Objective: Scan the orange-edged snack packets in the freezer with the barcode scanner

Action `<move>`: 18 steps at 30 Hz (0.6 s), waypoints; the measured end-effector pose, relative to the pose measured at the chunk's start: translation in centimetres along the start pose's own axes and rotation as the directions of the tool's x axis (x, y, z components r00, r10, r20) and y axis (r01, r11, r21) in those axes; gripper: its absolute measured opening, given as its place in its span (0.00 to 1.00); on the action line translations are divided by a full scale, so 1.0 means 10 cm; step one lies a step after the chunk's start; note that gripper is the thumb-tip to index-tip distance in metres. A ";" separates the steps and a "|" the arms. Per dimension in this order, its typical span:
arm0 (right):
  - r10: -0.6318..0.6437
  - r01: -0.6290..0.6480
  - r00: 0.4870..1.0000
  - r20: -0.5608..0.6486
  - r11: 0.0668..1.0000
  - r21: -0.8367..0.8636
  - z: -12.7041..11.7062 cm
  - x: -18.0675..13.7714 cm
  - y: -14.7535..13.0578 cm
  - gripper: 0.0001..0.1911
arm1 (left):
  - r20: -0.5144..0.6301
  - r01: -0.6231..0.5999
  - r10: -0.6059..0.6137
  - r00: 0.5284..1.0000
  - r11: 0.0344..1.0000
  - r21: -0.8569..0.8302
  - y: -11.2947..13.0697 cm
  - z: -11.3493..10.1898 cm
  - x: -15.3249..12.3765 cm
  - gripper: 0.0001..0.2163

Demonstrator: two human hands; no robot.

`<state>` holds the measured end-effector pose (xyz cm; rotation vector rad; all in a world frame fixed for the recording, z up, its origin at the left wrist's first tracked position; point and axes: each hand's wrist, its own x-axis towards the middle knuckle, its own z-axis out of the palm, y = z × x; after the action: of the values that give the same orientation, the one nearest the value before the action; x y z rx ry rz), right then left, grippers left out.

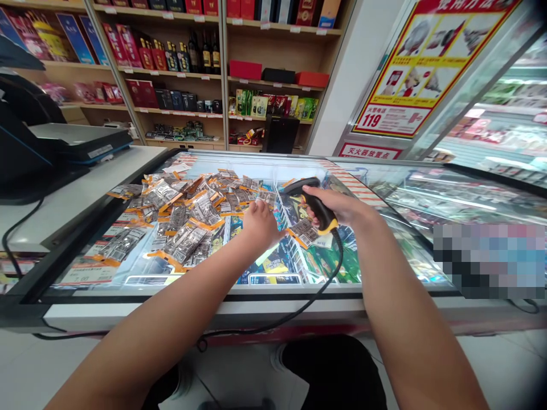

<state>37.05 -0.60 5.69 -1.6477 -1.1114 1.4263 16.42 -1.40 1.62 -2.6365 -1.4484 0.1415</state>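
My right hand [321, 206] is wrapped around the handle of a black and yellow barcode scanner [327, 215]. The scanner's head points left, and its black cable hangs down over the freezer's front edge. My left hand [260, 225] is closed, knuckles up, at the right end of a heap of packets. A small clear packet with an orange edge [268, 197] shows just beyond its curled fingers, which hide the grip. The heap of similar packets [205, 208], dark food inside, spreads over the glass top to the left. Another packet [304, 232] lies below the scanner.
Under the glass lid of the chest freezer [290, 293] are wire baskets with bagged goods. A counter [81, 196] with a weighing scale [81, 142] stands left. Shelves of boxes and bottles [205, 54] line the back, beside a red-and-yellow poster [401, 85].
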 end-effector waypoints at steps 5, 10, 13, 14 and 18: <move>0.018 -0.017 0.998 0.054 1.000 -0.019 0.12 0.15 0.11 0.19 | -0.064 0.135 -0.133 0.989 0.991 0.019 -0.19 0.01 0.01 0.35; -0.285 0.236 0.936 0.204 0.943 0.235 0.26 0.29 0.17 0.22 | -0.064 -0.141 0.139 0.988 0.990 -0.028 -0.11 -0.08 -0.08 0.30; -0.360 0.296 0.912 0.197 0.909 0.294 0.27 0.33 0.17 0.22 | 0.016 -0.319 0.323 0.946 0.941 -0.112 -0.01 -0.11 -0.10 0.30; -0.357 0.297 0.917 0.178 0.909 0.291 0.25 0.33 0.17 0.22 | 0.032 -0.326 0.332 0.943 0.937 -0.124 0.02 -0.11 -0.10 0.30; -0.219 0.197 0.971 0.101 0.962 0.191 0.15 0.30 0.14 0.21 | 0.017 -0.269 0.274 0.962 0.954 -0.133 0.02 -0.04 -0.04 0.29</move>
<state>35.85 1.56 2.99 -1.2930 -1.1496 1.4574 16.42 -1.80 2.02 -2.9436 -1.1316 0.1241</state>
